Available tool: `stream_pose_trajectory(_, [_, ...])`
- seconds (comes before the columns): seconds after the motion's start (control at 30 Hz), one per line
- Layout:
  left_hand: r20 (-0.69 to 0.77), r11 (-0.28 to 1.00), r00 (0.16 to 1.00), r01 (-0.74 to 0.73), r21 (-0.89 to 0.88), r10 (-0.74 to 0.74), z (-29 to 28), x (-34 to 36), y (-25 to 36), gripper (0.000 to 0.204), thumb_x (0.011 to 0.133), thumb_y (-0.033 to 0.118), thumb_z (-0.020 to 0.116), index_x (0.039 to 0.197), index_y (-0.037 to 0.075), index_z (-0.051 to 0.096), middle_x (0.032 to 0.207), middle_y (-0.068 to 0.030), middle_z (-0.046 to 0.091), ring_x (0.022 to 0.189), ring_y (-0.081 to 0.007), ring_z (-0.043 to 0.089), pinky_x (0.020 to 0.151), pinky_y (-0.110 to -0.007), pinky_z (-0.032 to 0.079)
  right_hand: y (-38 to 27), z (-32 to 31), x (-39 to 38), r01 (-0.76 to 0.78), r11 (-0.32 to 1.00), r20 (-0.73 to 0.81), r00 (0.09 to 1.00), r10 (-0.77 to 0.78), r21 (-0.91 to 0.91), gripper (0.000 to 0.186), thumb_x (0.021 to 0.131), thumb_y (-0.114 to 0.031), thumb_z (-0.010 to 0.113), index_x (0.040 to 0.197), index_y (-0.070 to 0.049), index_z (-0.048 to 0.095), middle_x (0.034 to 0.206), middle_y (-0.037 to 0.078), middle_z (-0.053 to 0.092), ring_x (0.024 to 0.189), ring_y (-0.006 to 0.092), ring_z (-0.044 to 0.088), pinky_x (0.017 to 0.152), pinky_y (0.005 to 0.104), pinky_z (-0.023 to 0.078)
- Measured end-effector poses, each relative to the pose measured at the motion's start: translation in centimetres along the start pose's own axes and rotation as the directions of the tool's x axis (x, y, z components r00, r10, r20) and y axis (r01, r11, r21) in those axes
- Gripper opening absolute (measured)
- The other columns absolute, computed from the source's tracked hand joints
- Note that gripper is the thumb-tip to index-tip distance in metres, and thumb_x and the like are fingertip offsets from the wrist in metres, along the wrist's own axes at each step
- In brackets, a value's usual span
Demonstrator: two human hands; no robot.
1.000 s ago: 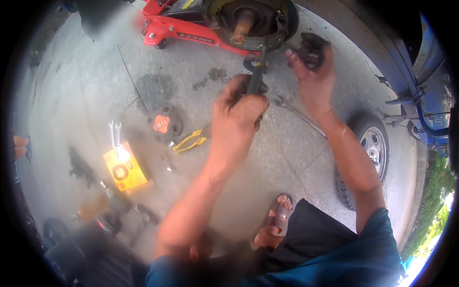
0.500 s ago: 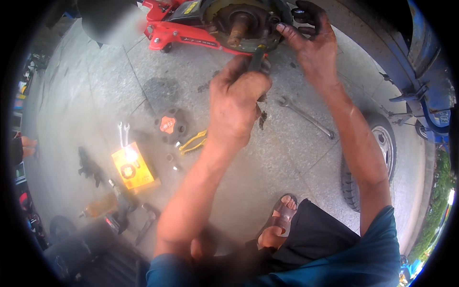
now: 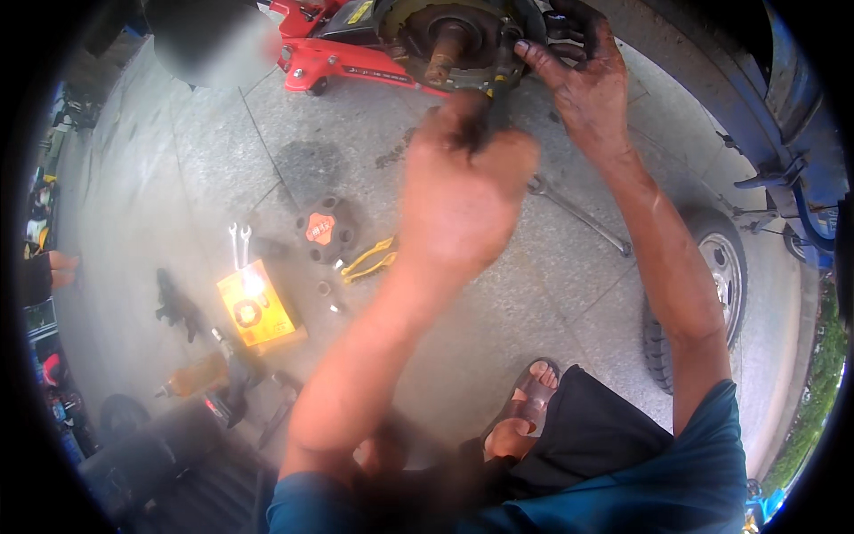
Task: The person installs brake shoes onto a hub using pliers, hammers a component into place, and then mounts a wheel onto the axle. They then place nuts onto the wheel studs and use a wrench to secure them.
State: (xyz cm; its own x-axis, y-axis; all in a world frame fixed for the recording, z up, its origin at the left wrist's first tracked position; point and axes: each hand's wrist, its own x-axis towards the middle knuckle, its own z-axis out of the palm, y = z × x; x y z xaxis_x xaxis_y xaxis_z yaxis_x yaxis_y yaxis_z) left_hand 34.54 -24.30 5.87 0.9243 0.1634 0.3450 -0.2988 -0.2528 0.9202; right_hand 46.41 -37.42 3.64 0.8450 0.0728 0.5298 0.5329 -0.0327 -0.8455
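My left hand (image 3: pixel 463 178), blurred, is closed on a dark tool (image 3: pixel 496 102) with a yellow band, which reaches up to the right part of the greasy wheel hub assembly (image 3: pixel 418 36). A rusty spindle (image 3: pixel 445 49) sticks out from the hub's centre. My right hand (image 3: pixel 587 80) is at the hub's right edge, its blackened fingers bent and apart, the thumb beside the tool's upper end. Under the hub stands a red floor jack (image 3: pixel 316 62).
The concrete floor (image 3: pixel 178 178) holds a wrench (image 3: pixel 583 218), yellow-handled pliers (image 3: pixel 365 262), a round cover (image 3: pixel 320 227), a yellow box (image 3: pixel 253 307) with two spanners, a bottle (image 3: pixel 191 381) and several other tools. A wheel (image 3: pixel 716 276) and blue vehicle bodywork (image 3: pixel 783 142) are rightward. A bystander's legs (image 3: pixel 60 267) show leftward.
My right hand has moved up to the hub's edge. My left hand has shifted right with the tool, whose upper end is now higher on the hub.
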Motion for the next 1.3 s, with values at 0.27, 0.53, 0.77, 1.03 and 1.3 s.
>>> stream_pose_trajectory(0.27, [0.070,0.933,0.963,-0.270,0.239,0.261,-0.2,0.5,-0.7,0.011,0.075,0.009,0.053,0.074,-0.001,0.051,0.064,-0.0096,0.049,0.065,-0.0251,0.051,0.057,-0.036,0.041,0.1,0.2,0.1,0.015,1.000,-0.019,1.000,-0.016,-0.026,0.047,0.075,0.003,0.071,0.115,-0.004,0.049,0.100,0.004,0.058,0.090,0.0117,0.056,0.080,0.0261,0.048])
stream_pose_trajectory(0.53, [0.188,0.699,0.841,0.529,-0.481,-0.507,-1.4,0.8,2.1,0.015,0.080,0.011,0.049,0.069,0.001,0.053,0.062,-0.0086,0.045,0.059,-0.0177,0.050,0.046,-0.036,0.037,-0.5,0.3,0.6,-0.096,0.995,-0.012,0.995,0.096,0.037,0.045,0.074,0.000,0.073,0.113,-0.003,0.051,0.098,0.004,0.059,0.088,0.0113,0.056,0.079,0.0255,0.048])
stream_pose_trajectory(0.77, [0.186,0.931,0.913,0.363,0.035,-0.363,-3.5,0.6,1.2,0.023,0.081,0.018,0.050,0.069,-0.002,0.054,0.061,-0.0074,0.046,0.059,-0.0172,0.049,0.050,-0.037,0.038,-0.3,0.5,0.7,-0.036,0.999,0.014,0.999,0.036,0.012,0.042,0.076,-0.003,0.072,0.112,-0.003,0.051,0.097,0.004,0.060,0.087,0.0118,0.056,0.078,0.0262,0.047])
stream_pose_trajectory(1.03, [0.471,0.793,0.689,0.608,0.038,-0.550,-8.0,-6.6,-4.7,0.018,0.084,0.015,0.052,0.083,-0.001,0.060,0.084,-0.0102,0.058,0.072,-0.0201,0.056,0.065,-0.032,0.045,0.8,0.7,-1.1,0.148,0.976,-0.081,0.983,-0.162,-0.160,0.043,0.077,0.000,0.071,0.113,-0.004,0.049,0.097,0.003,0.058,0.087,0.0120,0.056,0.077,0.0257,0.048])
stream_pose_trajectory(1.3, [0.584,0.716,0.577,0.698,0.012,-0.572,-8.5,-20.1,-11.9,0.035,0.089,0.030,0.047,0.094,-0.002,0.061,0.098,-0.0097,0.056,0.086,-0.0202,0.057,0.070,-0.032,0.050,8.2,-0.1,-12.3,0.225,0.628,0.603,0.630,0.490,-0.745,0.028,0.086,-0.027,0.060,0.102,-0.005,0.066,0.108,0.015,0.062,0.100,0.0335,0.060,0.086,0.0392,0.047])
